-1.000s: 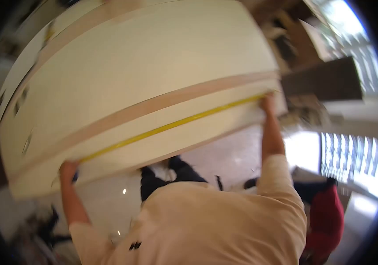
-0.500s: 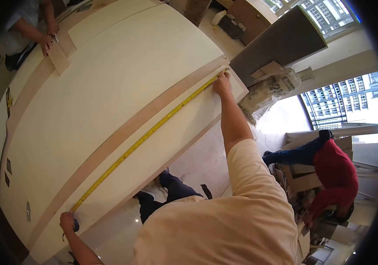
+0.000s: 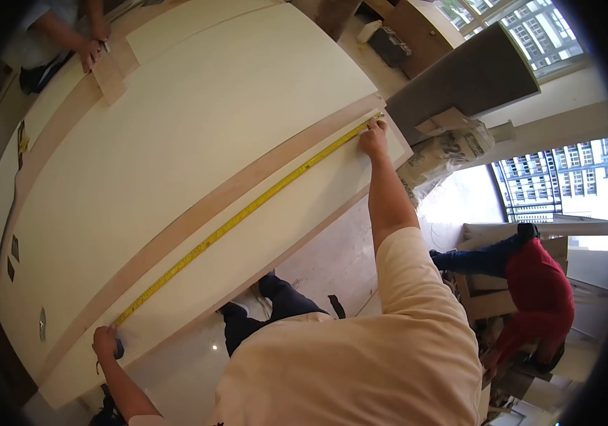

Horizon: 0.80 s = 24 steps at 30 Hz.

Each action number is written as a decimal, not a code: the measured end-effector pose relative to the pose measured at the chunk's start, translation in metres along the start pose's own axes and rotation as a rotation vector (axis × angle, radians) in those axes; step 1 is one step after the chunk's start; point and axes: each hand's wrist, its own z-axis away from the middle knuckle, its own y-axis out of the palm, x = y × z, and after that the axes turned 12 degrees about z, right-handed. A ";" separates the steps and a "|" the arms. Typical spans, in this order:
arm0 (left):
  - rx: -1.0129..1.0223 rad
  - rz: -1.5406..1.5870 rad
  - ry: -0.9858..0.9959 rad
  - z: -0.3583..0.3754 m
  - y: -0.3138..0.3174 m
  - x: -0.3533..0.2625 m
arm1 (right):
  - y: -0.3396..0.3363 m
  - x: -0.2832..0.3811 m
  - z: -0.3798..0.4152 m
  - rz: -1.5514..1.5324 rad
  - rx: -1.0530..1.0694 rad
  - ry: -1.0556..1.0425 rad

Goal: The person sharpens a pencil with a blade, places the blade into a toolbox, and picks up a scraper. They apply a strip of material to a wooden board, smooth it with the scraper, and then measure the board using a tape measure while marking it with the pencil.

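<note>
A yellow tape measure blade [image 3: 248,208] stretches diagonally over a long cream-white panel [image 3: 311,202], beside a brown strip [image 3: 197,206]. My left hand [image 3: 105,343] is closed on the dark blue tape measure case [image 3: 118,348] at the panel's near-left end. Out at the far right end, my right hand [image 3: 373,136] pinches the blade close to its tip, near the panel's corner. Between my two hands the blade looks fairly straight. The fingers of my left hand partly hide the case.
Across the large white board [image 3: 247,92], another person's hands [image 3: 91,51] rest by a small brown board piece [image 3: 110,79]. A person in a red shirt [image 3: 540,287] bends over at the right. A dark panel [image 3: 460,78] and a plastic-wrapped bag [image 3: 446,156] stand beyond the corner.
The whole view has shifted slightly, so the upper part of the scene sits further right. Both my hands stay at the two ends of the stretched tape measure.
</note>
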 end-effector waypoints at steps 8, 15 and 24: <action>-0.008 -0.011 0.012 -0.007 0.004 0.007 | 0.003 -0.007 -0.008 -0.066 -0.002 -0.047; -0.008 -0.022 0.028 -0.016 0.010 0.016 | -0.003 0.000 0.003 0.008 0.029 -0.009; 0.009 -0.042 0.036 -0.006 0.003 0.005 | 0.014 -0.015 -0.011 0.053 0.039 -0.065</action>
